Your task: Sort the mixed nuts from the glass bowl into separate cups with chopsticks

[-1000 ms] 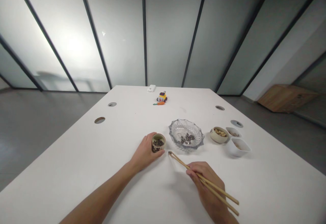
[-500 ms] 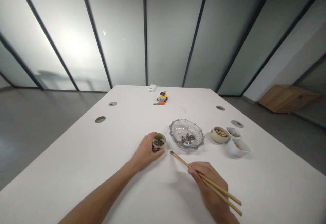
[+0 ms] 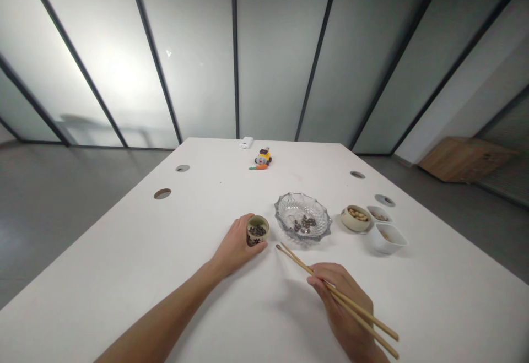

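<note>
My left hand is wrapped round a small ceramic cup with dark markings, which stands on the table. Small dark beans lie inside the cup. In my right hand is a pair of wooden chopsticks, their tips slightly apart just right of the cup. Something small and dark shows at the tip of one stick; whether it is a bean I cannot tell. Beyond the tips sits a scalloped clear glass bowl, where more dark beans are gathered toward the near side.
Right of the glass bowl stand a round ceramic bowl of pale nuts and two white dishes, the nearer one angular. Farther back on the white table are a toy car, a toy carrot and a white box.
The chopstick tips have parted a little, and their back ends have shifted slightly right and down with my right hand. My left hand and the cup have stayed put.
</note>
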Demonstrator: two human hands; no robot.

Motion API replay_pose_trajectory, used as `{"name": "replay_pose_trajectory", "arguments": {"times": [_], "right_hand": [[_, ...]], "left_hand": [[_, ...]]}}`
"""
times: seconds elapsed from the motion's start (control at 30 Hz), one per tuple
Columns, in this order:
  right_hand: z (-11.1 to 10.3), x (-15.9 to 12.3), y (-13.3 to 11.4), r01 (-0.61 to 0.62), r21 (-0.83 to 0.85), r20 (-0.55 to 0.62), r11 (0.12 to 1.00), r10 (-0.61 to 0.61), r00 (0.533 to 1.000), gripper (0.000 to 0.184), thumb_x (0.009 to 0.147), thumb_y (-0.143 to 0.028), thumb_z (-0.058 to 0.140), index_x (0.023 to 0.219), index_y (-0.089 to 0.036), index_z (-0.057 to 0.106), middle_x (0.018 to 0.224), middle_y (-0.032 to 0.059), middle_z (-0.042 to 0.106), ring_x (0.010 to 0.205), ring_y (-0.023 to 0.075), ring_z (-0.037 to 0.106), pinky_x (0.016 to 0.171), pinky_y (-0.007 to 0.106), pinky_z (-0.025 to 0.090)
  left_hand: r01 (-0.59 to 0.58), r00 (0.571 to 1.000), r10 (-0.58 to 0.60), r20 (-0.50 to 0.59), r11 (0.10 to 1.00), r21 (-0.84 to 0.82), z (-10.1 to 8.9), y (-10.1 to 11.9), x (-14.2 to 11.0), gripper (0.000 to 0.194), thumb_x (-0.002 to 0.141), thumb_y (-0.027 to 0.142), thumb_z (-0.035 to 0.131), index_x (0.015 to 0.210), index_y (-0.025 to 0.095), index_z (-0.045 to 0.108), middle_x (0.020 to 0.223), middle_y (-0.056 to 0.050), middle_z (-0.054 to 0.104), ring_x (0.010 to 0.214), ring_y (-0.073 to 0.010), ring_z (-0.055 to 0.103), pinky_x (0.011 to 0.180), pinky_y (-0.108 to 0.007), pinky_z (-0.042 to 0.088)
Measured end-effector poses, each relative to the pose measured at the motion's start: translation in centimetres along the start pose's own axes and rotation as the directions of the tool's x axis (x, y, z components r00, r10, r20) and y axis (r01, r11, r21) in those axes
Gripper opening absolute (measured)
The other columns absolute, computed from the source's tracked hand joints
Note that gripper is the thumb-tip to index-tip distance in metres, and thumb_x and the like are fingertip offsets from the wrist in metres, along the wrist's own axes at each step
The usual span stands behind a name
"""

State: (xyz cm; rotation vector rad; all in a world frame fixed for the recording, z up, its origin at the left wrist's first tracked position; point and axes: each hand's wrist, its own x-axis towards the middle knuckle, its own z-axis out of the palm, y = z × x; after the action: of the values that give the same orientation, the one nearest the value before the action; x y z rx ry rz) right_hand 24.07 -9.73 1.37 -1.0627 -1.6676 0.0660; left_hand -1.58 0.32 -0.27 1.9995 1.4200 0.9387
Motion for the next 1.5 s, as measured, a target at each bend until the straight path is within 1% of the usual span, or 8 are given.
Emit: {"name": "replay_pose_trajectory", "arguments": {"times": [0.17,0.3,0.47,0.73,1.0,1.17,1.33,1.5], "right_hand": [[-0.1,-0.4,0.2,0.001,-0.022,-0.007,1.000,-0.001,1.000,0.025,0.105,-0.043,0.068,0.088,-0.026,0.076,0.082,0.0023,0.080,0.073,0.0186,0.079,0.066,0.027,0.066],[-0.1,-0.2,0.2,-0.021,0.007,0.030,1.000,0.021,0.999,0.025,0.105,-0.043,0.069,0.088,-0.026,0.076,0.081,0.0019,0.078,0.071,0.0180,0.078,0.064,0.026,0.065],[-0.1,-0.3,0.4,-0.058,0.022,0.076,0.998,0.056,0.996,0.024,0.105,-0.040,0.067,0.089,-0.026,0.078,0.085,0.0042,0.079,0.074,0.0199,0.078,0.067,0.028,0.066],[0.4,0.0,0.3,0.002,0.078,0.020,0.997,-0.004,1.000,0.023,0.104,-0.041,0.070,0.090,-0.025,0.079,0.088,0.0046,0.080,0.077,0.0197,0.079,0.071,0.027,0.067],[0.8,0.3,1.0,-0.068,0.030,0.032,0.997,0.067,0.997,0.033,0.103,-0.051,0.068,0.086,-0.024,0.076,0.084,0.0048,0.080,0.074,0.0202,0.078,0.069,0.029,0.067],[0.6,0.3,0.9,-0.036,-0.001,0.030,0.999,0.036,0.999,0.030,0.105,-0.048,0.067,0.087,-0.025,0.074,0.084,0.0035,0.079,0.073,0.0185,0.077,0.067,0.027,0.065],[0.4,0.0,0.8,0.030,0.008,0.034,1.000,-0.030,0.999,0.025,0.107,-0.042,0.065,0.091,-0.025,0.074,0.088,0.0034,0.079,0.080,0.0183,0.078,0.071,0.027,0.066],[0.3,-0.3,1.1,0.080,-0.007,0.042,0.997,-0.079,0.996,0.019,0.107,-0.037,0.067,0.093,-0.024,0.073,0.087,0.0040,0.078,0.079,0.0187,0.078,0.071,0.028,0.066]], "left_hand": [[-0.005,1.000,0.005,-0.002,1.000,0.002,-0.1,0.1,0.0,0.065,0.081,0.029,0.084,0.140,0.024,0.057,0.140,-0.014,0.068,0.133,-0.0364,0.064,0.116,-0.056,0.051],[-0.011,1.000,0.011,-0.006,1.000,-0.001,-0.1,0.0,0.0,0.065,0.082,0.031,0.083,0.141,0.025,0.057,0.141,-0.014,0.068,0.135,-0.0370,0.063,0.117,-0.057,0.050],[-0.017,1.000,0.017,-0.011,1.000,-0.006,-0.1,0.0,0.0,0.065,0.082,0.030,0.084,0.141,0.026,0.058,0.140,-0.013,0.069,0.134,-0.0366,0.064,0.117,-0.056,0.051],[-0.021,1.000,0.021,-0.008,1.000,0.002,0.0,-0.1,0.0,0.065,0.082,0.030,0.083,0.141,0.024,0.057,0.140,-0.013,0.068,0.132,-0.0354,0.065,0.116,-0.054,0.051],[-0.021,1.000,0.021,-0.014,1.000,-0.012,0.0,-0.1,0.1,0.062,0.081,0.030,0.084,0.138,0.025,0.059,0.135,-0.013,0.070,0.128,-0.0358,0.067,0.112,-0.054,0.054],[-0.024,1.000,0.024,-0.013,1.000,-0.011,0.0,-0.1,0.1,0.062,0.081,0.030,0.084,0.138,0.025,0.059,0.136,-0.013,0.070,0.128,-0.0358,0.067,0.112,-0.055,0.054],[-0.017,1.000,0.017,-0.009,1.000,0.005,0.0,0.0,0.0,0.063,0.081,0.030,0.083,0.138,0.024,0.058,0.135,-0.012,0.070,0.125,-0.0349,0.067,0.110,-0.054,0.054],[-0.019,1.000,0.019,-0.002,1.000,0.001,-0.1,0.1,0.0,0.063,0.081,0.029,0.083,0.139,0.024,0.057,0.136,-0.013,0.069,0.128,-0.0353,0.066,0.112,-0.054,0.053]]}}
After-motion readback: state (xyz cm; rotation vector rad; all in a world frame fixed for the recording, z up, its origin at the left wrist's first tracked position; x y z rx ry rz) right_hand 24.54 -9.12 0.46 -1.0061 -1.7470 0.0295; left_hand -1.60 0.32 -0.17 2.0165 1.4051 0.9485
